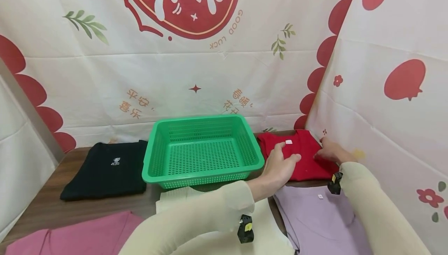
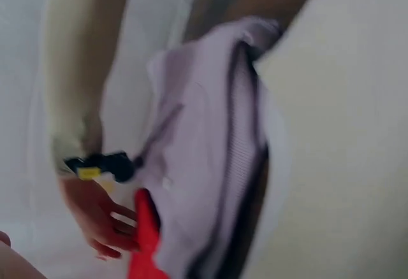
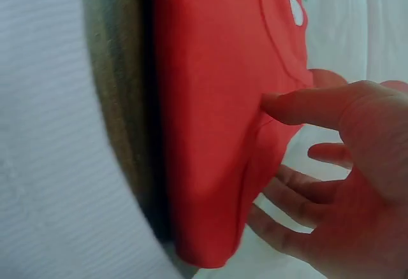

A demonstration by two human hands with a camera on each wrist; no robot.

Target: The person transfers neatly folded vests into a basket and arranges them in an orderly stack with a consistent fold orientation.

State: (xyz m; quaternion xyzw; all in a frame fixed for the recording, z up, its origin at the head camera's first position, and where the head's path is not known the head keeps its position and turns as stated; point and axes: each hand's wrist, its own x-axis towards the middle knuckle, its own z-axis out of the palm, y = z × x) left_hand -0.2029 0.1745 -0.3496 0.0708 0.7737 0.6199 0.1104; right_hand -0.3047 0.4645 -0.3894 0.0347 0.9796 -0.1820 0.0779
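A folded red garment [image 1: 299, 157] with a small white label lies at the back right of the table. Above its left part is my left hand [image 1: 280, 165], thumb and fingers spread apart and holding nothing. My right hand [image 1: 332, 152] is at the garment's right side. In the right wrist view the thumb of the right hand [image 3: 376, 164] reaches over the red garment [image 3: 210, 120], and the other fingers lie along its edge, loosely bent; whether they touch the cloth is unclear. The left wrist view is blurred.
A green plastic basket [image 1: 203, 155] stands left of the red garment. Beyond it lies a folded black garment [image 1: 108, 169]. Nearer are a pink garment [image 1: 84, 235], a cream garment [image 1: 266, 224] and a lavender garment [image 1: 318, 220]. Printed cloth walls [image 1: 168, 80] enclose the back and sides.
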